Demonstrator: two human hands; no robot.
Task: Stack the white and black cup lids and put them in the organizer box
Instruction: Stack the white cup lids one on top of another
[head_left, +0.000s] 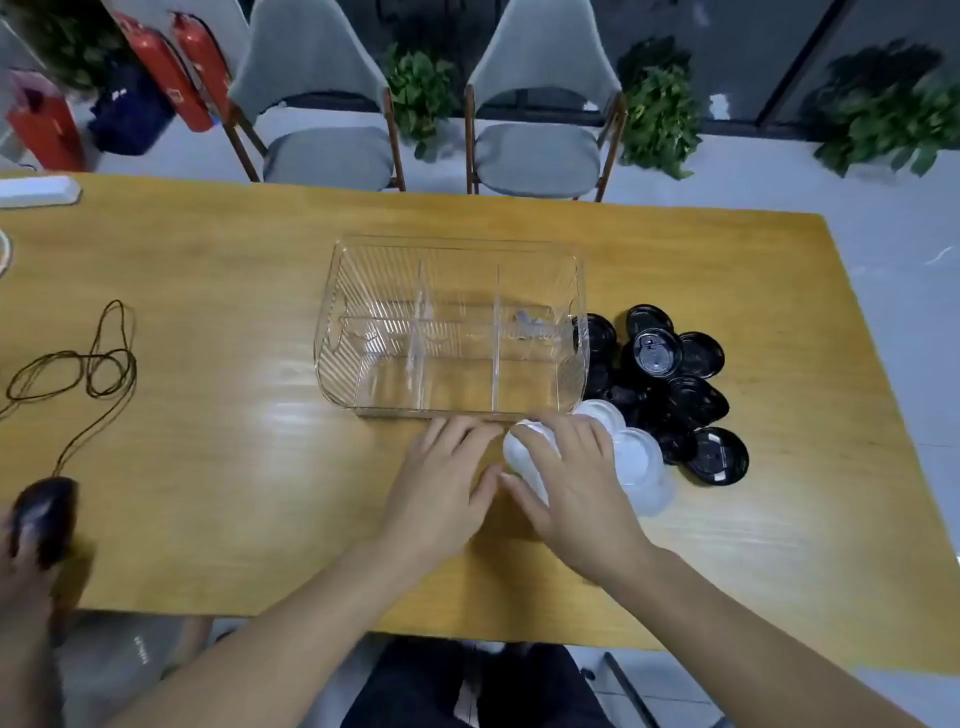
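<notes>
A clear organizer box with three compartments stands mid-table. To its right lies a loose heap of several black cup lids. Several white cup lids lie in front of that heap, near the box's front right corner. My right hand lies over the white lids, fingers spread and bent over one of them. My left hand rests flat on the table just left of the white lids, fingers straight, touching the box's front edge. Part of the white pile is hidden under my right hand.
A dark cord loops across the table's left side. Another person's hand holds a black mouse-like object at the left edge. A white flat object lies at the far left corner. Two grey chairs stand behind the table.
</notes>
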